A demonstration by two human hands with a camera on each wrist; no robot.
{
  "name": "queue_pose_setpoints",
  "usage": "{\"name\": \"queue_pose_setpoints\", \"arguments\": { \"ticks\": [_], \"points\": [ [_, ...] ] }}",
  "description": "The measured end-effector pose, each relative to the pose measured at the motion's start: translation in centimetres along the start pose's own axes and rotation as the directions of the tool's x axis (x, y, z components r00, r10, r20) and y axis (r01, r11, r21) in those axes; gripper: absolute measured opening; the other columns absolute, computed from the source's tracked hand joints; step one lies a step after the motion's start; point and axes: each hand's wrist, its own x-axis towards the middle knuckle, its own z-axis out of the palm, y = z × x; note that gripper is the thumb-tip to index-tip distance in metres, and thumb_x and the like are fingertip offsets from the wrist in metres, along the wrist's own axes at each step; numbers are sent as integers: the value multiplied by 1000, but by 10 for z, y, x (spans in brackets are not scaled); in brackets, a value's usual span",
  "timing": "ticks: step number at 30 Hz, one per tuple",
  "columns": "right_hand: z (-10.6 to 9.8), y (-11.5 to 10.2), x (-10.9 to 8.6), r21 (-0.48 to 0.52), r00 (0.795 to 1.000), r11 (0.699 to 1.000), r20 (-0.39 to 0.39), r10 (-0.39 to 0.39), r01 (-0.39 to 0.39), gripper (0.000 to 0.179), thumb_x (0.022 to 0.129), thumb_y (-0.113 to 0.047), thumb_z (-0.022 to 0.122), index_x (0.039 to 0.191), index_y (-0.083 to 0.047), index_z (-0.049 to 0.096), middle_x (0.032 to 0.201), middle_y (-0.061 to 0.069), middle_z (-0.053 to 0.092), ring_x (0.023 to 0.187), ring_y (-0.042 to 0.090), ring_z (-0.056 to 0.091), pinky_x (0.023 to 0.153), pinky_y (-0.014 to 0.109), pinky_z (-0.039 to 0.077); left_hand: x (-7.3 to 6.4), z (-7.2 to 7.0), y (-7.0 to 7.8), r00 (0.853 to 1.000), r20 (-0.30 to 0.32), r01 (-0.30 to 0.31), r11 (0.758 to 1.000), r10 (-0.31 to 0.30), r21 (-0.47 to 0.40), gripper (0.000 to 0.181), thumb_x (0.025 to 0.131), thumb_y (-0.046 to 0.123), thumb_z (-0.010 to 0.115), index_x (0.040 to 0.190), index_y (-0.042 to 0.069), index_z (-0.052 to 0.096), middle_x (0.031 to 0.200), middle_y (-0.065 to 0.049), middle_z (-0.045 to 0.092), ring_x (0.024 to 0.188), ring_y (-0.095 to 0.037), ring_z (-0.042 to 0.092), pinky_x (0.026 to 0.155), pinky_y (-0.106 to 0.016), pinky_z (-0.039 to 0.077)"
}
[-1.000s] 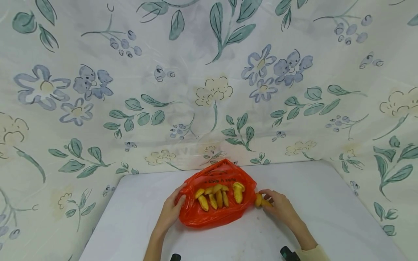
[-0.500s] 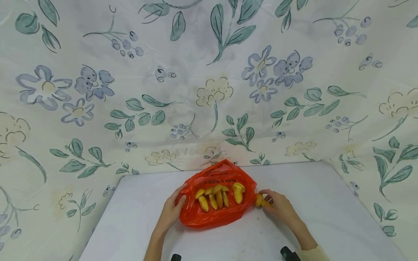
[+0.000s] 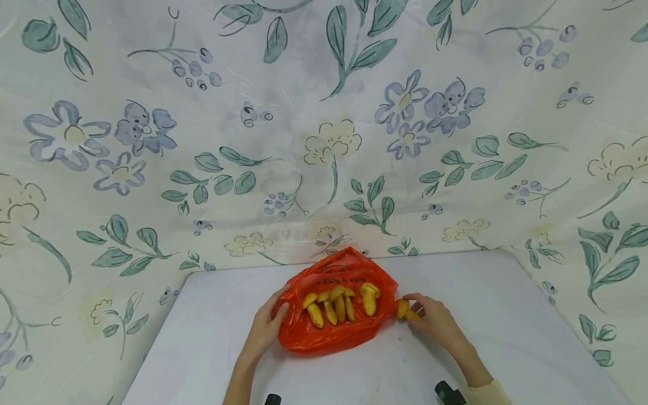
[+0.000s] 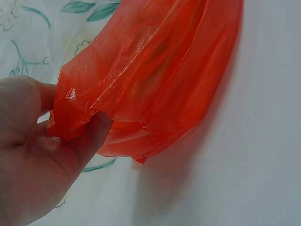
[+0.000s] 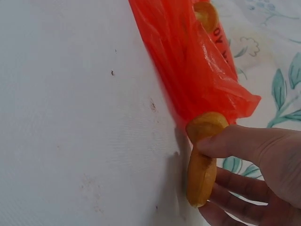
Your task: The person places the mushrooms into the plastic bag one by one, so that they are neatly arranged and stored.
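A red plastic bag (image 3: 324, 340) with dark printing lies spread on the table, and several yellow mushrooms (image 3: 315, 315) sit on it in a loose row. One mushroom (image 3: 370, 301) stands apart at the row's right end. My left hand (image 3: 265, 323) grips the bag's left edge; the left wrist view shows the film folded between thumb and fingers. Just off the bag's right edge, my right hand (image 3: 437, 320) holds another mushroom (image 5: 201, 174) between thumb and fingers. In the right wrist view its cap overlaps the bag's corner, and its stem points back toward the palm.
The white tabletop (image 3: 506, 326) has small dark specks in front of the bag. A flower-patterned sheet (image 3: 324, 185) hangs behind the table and down its sides. A dark wrist-worn device (image 3: 449, 392) shows near the right sleeve.
The right hand and its mushroom have shifted only very slightly at the bag's right edge. The left hand, the bag and the mushrooms on it have stayed in place.
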Motion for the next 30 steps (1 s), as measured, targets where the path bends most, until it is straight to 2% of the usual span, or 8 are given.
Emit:
{"name": "queue_pose_setpoints", "arguments": {
  "ticks": [7, 15, 23, 30],
  "points": [
    [-6, 1, 5, 5, 1000, 1000, -1, 6, -6, 45, 81, -9, 76, 123, -16, 63, 95, 2, 68, 81, 12, 60, 74, 29, 60, 1, 0, 1, 1000, -3, -9, 1000, 9, 0, 47, 101, 10, 51, 147, 19, 45, 151, -10, 47, 143, -32, 40, 115, -51, 37],
    [-13, 0, 10, -14, 1000, 1000, -5, -11, 11, 45, 82, -8, 76, 124, -16, 62, 95, 2, 68, 81, 12, 60, 74, 28, 60, 0, 1, 1, 1000, -4, 21, 1000, -21, 5, 47, 101, 12, 51, 147, 20, 44, 152, -10, 46, 143, -33, 39, 114, -51, 37],
    [-22, -3, 13, -15, 999, 1000, -22, -26, 26, 43, 84, -10, 75, 125, -14, 61, 99, 6, 68, 83, 14, 59, 68, 23, 59, 1, 2, 1, 1000, -8, 21, 1000, -21, 6, 47, 101, 12, 51, 147, 21, 44, 152, -10, 46, 143, -33, 40, 114, -51, 38],
    [-27, -8, 19, -28, 999, 999, -42, -24, 23, 44, 85, -13, 75, 126, -14, 60, 100, 7, 68, 84, 15, 60, 71, 27, 60, 2, 3, 2, 1000, -11, 23, 1000, -23, 12, 47, 102, 12, 51, 148, 21, 44, 152, -10, 46, 142, -34, 41, 113, -51, 39]
  ]
}}
